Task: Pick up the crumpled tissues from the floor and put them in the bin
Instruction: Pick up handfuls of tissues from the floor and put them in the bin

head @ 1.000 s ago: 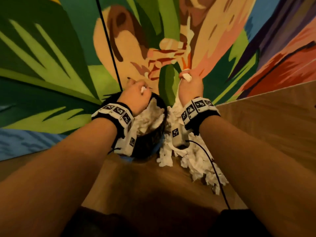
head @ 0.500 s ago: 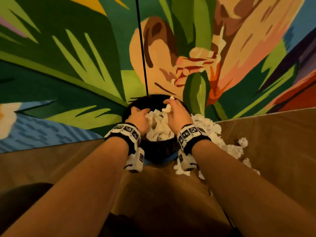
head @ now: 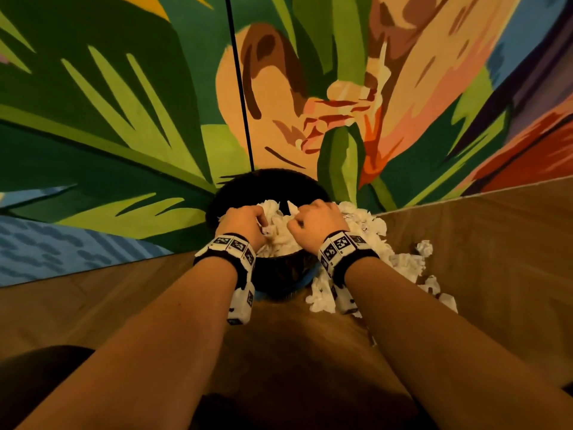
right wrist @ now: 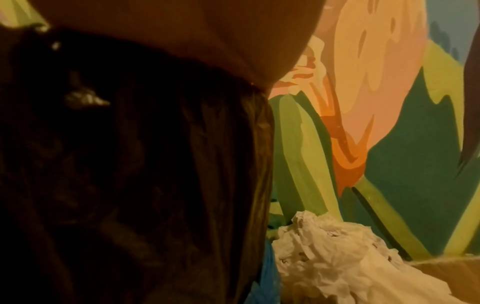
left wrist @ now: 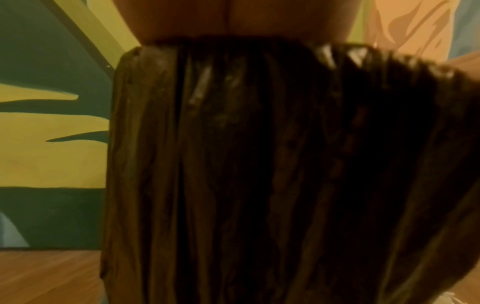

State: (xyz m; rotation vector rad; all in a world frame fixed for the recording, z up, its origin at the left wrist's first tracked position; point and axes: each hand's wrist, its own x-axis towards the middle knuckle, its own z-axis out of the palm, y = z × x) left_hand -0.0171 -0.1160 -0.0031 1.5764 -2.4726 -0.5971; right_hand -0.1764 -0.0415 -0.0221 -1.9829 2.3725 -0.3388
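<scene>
A bin with a black liner stands on the floor against the painted wall, heaped with white crumpled tissues. Both hands are over its mouth. My left hand has its fingers curled into the tissues at the left of the heap. My right hand is fisted into them at the right; its fingertips are hidden. More crumpled tissues lie in a pile on the floor right of the bin, also seen as a pale tissue heap. The left wrist view shows only the liner's side.
The mural wall rises right behind the bin, with a thin black cable running down it. Wooden floor stretches to the right and in front. A blue bin base shows under the liner.
My right hand came from the floor pile by the wall over to the bin with a tissue. Both hands have sunk lower into the heap in the bin.
</scene>
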